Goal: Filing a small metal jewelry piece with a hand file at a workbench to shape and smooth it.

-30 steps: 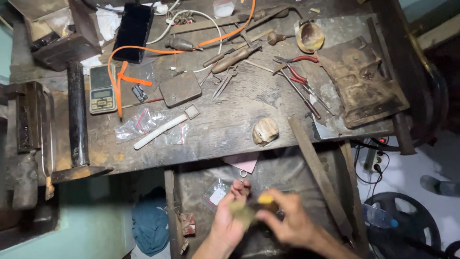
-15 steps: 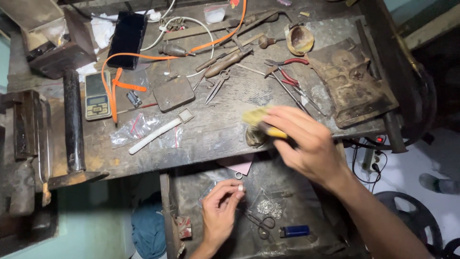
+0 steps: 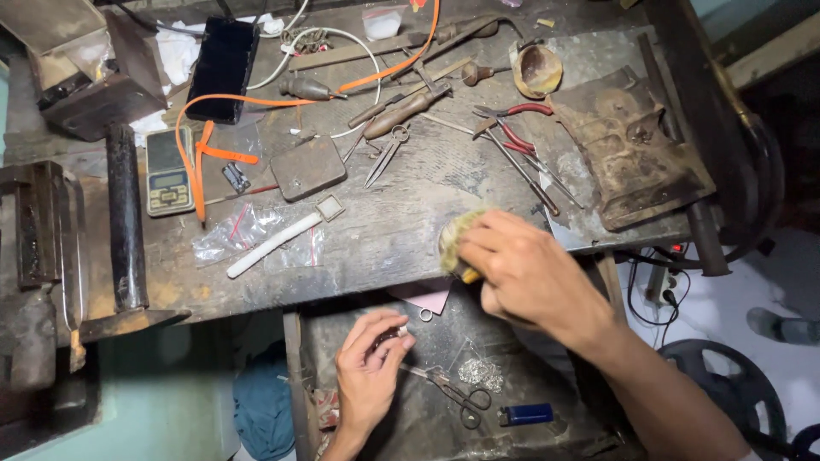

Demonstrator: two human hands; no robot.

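Gripping a brush (image 3: 455, 243) at the bench (image 3: 384, 239) edge, right hand (image 3: 525, 269); left hand (image 3: 369, 371) pinches something small (unclear what) over the drawer (image 3: 427, 427).

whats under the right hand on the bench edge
A yellowish bristly brush shows from under the right hand, with an orange bit of handle. The rest is covered by the hand.

A small grey scale (image 3: 167, 173) sits near the left end of the bench (image 3: 384, 230). Just right of the scale lie an orange cord (image 3: 198, 162), a flat dark block (image 3: 308, 167) and a white stick (image 3: 278, 236), and a black phone (image 3: 223, 58) rests above it. Far to the scale's right are red pliers (image 3: 511, 126), and well below it, scissors (image 3: 455, 394) and a blue lighter (image 3: 526, 414).
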